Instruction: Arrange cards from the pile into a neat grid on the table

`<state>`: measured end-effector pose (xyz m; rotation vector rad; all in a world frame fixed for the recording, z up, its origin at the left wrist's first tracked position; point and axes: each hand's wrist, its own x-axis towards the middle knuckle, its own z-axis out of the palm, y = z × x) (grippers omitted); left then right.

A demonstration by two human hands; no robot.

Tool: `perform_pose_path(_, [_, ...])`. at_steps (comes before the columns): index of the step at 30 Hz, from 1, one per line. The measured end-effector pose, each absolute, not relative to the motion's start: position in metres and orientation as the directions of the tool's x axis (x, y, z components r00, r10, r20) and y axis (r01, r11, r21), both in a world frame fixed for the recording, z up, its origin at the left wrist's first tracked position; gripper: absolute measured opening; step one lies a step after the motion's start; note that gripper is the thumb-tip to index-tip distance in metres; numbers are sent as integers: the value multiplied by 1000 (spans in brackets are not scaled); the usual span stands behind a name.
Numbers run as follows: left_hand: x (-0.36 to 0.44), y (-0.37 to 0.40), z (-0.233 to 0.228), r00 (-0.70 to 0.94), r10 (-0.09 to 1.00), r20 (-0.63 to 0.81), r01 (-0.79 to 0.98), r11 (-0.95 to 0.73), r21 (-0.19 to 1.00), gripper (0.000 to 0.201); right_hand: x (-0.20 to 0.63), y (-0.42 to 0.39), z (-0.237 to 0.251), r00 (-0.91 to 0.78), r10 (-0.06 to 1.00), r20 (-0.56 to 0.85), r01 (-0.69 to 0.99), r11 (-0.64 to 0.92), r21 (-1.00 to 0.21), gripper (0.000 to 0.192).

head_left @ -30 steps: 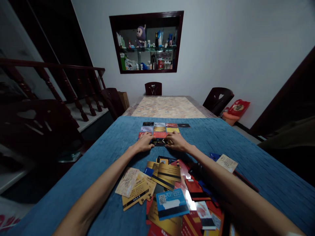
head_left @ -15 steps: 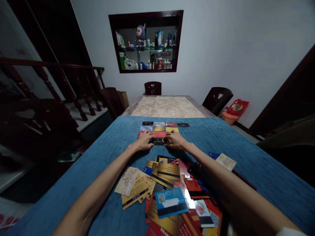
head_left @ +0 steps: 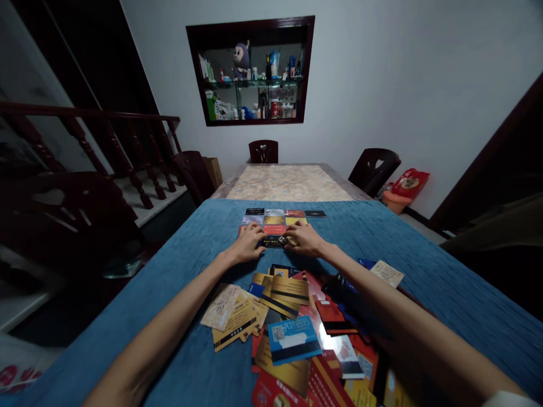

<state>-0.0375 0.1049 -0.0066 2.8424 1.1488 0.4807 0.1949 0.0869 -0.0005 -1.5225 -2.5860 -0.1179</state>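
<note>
Blue cloth over the near part of the counter; the far part shows a mottled beige top. Both of the person's hands work side by side, a little apart, at the near edge of a neat grid of cards. Left hand: fingers curled, palm down, at the left end of a black card with gold lettering; from where I stand I cannot tell whether it pinches or only presses. Right hand: bent likewise, fingertips gathered at the card's right end over a pale patterned edge; grip there hidden too. The black card lies flat between the two, just below a red card. Beyond that, a row with a gold card in the middle and a yellow card to its right; the farthest row runs four across, ending at the right in a dark card. Nearer the person, between the forearms, a loose heap: overlapping gold cards, a light-blue card with a square code, reds beneath it, a beige card at the left margin. Another beige one rests beyond the right forearm.
</note>
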Motion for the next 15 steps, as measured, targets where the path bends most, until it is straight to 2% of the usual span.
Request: perform_pose_path(15, [-34,7,1,742,595,310,529,-803,274,28,214,-2,-9,-501,787,359,818,567,-99,28])
